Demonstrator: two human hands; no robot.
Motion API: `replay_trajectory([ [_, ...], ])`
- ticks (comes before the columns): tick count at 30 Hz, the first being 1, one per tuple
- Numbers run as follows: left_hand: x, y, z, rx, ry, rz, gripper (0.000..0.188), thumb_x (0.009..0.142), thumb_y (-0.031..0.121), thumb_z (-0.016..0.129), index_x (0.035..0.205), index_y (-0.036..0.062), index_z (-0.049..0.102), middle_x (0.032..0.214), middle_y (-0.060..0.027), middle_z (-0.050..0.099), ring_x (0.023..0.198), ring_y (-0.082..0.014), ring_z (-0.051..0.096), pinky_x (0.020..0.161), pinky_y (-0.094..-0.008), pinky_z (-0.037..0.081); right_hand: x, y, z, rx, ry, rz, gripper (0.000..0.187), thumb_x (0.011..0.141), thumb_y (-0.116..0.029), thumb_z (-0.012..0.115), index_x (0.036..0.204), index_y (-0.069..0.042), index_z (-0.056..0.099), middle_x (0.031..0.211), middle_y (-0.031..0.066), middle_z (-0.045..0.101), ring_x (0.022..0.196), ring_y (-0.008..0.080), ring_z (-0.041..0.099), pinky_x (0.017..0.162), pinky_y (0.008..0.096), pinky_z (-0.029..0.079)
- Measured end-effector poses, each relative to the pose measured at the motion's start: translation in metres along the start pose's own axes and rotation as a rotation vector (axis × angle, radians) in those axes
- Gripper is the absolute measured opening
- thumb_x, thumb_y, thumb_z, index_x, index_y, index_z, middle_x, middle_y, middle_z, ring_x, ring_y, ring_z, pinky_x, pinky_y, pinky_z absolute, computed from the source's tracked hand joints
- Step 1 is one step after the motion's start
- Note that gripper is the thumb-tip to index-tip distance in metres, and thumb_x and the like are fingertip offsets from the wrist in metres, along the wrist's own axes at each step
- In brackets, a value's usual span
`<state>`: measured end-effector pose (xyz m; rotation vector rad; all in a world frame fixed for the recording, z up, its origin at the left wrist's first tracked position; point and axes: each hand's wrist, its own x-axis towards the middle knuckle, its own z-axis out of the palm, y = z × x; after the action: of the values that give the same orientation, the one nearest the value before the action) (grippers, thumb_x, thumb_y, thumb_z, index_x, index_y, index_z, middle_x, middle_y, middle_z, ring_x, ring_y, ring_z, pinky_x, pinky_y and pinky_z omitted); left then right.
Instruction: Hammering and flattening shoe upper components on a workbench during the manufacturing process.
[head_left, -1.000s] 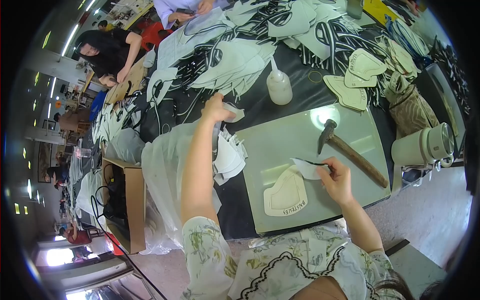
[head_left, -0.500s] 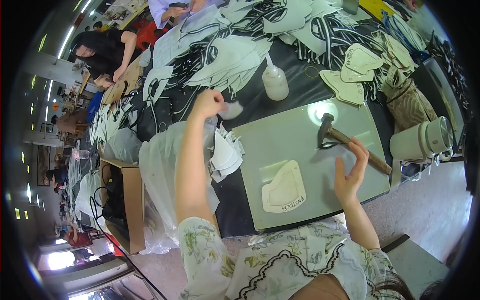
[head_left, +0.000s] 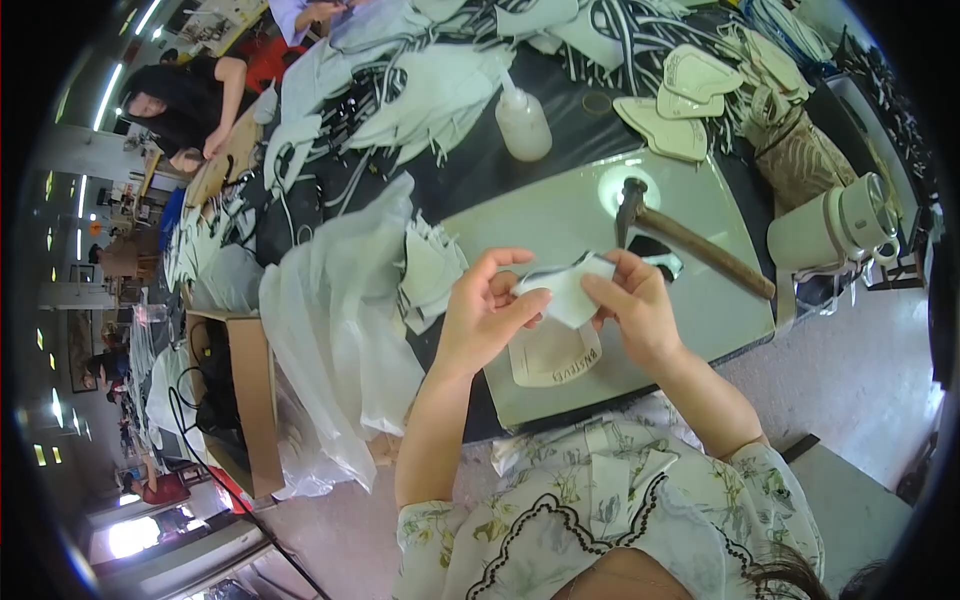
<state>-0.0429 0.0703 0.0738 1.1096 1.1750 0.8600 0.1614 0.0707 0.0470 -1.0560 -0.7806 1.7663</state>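
Note:
Between my hands is a small white cut piece of sheet material with a dark upper edge, held above the glassy grey-green board. My left hand pinches its left side between thumb and fingers. On its right side my right hand grips it the same way. Partly hidden beneath lies a cream pattern template with writing on it. A hammer with a wooden handle rests on the board's right side. A stack of white cut pieces lies left of the board.
Behind the board stands a squeeze bottle near cream templates and heaped white pieces with black straps. A tumbler is at the right. Plastic sheeting and a cardboard box are at the left. Other people sit nearby.
My left hand has come from the far left back over the board with the white piece. My right hand has moved left from beside the hammer and now grips that piece too.

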Motion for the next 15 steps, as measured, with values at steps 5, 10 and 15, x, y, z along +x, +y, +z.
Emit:
replay_trajectory([
  [5,-0.036,-0.037,-0.015,-0.101,0.189,0.102,0.045,0.087,0.001,0.070,0.125,-0.0049,0.048,0.087,-0.0072,0.066,0.079,-0.0103,0.063,0.071,-0.0245,0.051,-0.002,0.005,-0.013,0.039,0.156,-0.139,0.021,0.092,-0.014,0.068,0.104,0.000,0.061,0.084,0.0036,0.066,0.068,0.0080,0.059,0.053,0.0232,0.047],
  [10,-0.070,-0.067,-0.016,0.612,0.341,0.314,0.084,0.074,0.038,0.082,0.138,0.0015,0.043,0.131,-0.0185,0.054,0.124,-0.0364,0.051,0.103,-0.0473,0.042,-0.011,0.020,-0.013,-0.050,0.289,-0.159,0.027,0.093,-0.015,0.066,0.114,0.000,0.058,0.089,0.0027,0.063,0.073,0.0091,0.060,0.058,0.0239,0.047],
  [15,-0.055,-0.082,0.040,1.018,0.130,0.466,0.101,0.072,0.048,0.078,0.147,0.0001,0.031,0.147,-0.0251,0.038,0.136,-0.0418,0.034,0.114,-0.0529,0.022,-0.015,0.022,-0.059,-0.024,0.196,-0.237,0.036,0.095,-0.016,0.063,0.126,0.000,0.051,0.099,0.0043,0.062,0.082,0.0115,0.063,0.061,0.0255,0.048],
])
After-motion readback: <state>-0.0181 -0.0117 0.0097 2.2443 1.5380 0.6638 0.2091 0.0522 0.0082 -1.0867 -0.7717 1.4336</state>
